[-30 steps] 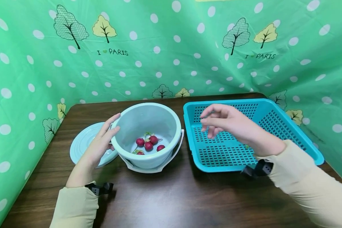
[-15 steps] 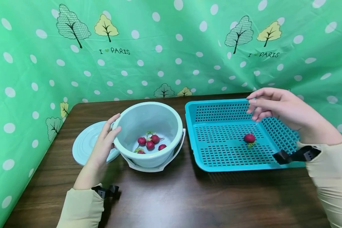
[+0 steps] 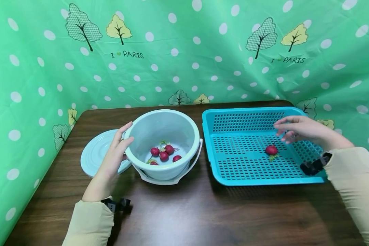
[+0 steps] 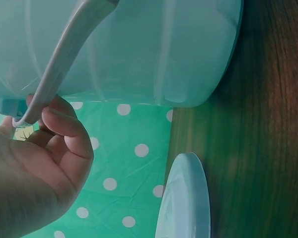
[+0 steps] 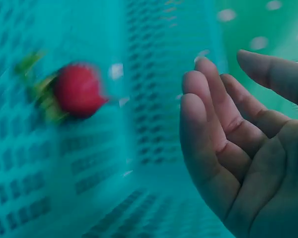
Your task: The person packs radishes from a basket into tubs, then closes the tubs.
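Note:
My left hand (image 3: 113, 155) grips the left rim of a pale blue bucket (image 3: 160, 172), thumb and fingers on either side of it. In the left wrist view, its curled fingers sit by the end of the white handle (image 4: 64, 54). Several red radishes (image 3: 164, 156) with bits of green lie on the bucket's floor. A single radish (image 3: 271, 150) lies in a blue perforated basket (image 3: 215, 171) to the right. Over that basket, just behind the radish, hovers my right hand (image 3: 304, 130), fingers loosely bent and holding nothing. The right wrist view shows the radish (image 5: 79, 90) apart from the fingertips.
A round pale blue lid (image 3: 95, 153) lies on the dark wooden table (image 3: 203, 212), left of the bucket and partly behind my left forearm. Green dotted cloth (image 3: 184, 51) hangs behind and along both sides of the table.
My right hand moved right across the basket, then lowered toward the radish, which came into view from behind the arm. The left hand stays on the bucket. The head view shifted slightly.

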{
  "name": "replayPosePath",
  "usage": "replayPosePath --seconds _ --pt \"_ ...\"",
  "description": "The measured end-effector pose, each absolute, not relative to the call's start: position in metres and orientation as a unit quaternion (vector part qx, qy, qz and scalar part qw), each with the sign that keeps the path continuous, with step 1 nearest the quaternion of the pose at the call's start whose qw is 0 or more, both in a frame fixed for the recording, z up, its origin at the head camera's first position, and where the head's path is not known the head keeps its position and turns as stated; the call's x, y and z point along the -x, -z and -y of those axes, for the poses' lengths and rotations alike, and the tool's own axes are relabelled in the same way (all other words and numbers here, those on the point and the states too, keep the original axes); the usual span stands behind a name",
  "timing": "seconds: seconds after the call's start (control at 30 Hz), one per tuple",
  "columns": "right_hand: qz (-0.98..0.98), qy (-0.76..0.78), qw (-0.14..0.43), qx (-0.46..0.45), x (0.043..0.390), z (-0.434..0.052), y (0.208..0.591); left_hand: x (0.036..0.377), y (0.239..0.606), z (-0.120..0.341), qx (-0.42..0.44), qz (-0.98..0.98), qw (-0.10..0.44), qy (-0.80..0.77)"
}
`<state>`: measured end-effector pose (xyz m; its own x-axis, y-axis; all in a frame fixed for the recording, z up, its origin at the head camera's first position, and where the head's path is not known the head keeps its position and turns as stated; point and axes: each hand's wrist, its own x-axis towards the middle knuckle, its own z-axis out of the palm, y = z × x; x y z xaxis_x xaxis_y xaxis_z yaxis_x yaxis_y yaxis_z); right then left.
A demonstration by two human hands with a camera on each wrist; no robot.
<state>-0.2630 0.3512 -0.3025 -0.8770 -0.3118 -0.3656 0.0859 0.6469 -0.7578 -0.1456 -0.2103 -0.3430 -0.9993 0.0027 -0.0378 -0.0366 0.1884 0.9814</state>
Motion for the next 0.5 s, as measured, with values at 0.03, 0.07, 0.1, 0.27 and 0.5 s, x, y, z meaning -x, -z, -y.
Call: replayPosePath --seconds 0.03,0.07,0.1,0.27,0.5 --pt "-0.879 0.399 0.254 0.06 0.264 -0.352 0.307 0.146 0.343 0.21 0.01 -0.772 0.015 -0.635" --pt "-0.881 0.385 0.271 0.057 0.265 -0.352 0.311 0.146 0.343 0.21 0.009 -0.773 0.015 -0.634" --pt "-0.882 0.373 0.284 0.055 0.265 -0.352 0.315 0.146 0.344 0.211 0.007 -0.774 0.015 -0.633" --pt "-0.876 0.349 0.328 0.053 0.267 -0.35 0.323 0.146 0.345 0.212 0.008 -0.774 0.017 -0.633" --pt "-0.859 0.348 0.374 0.029 0.27 -0.355 0.325 0.146 0.345 0.212 0.008 -0.77 0.02 -0.638"
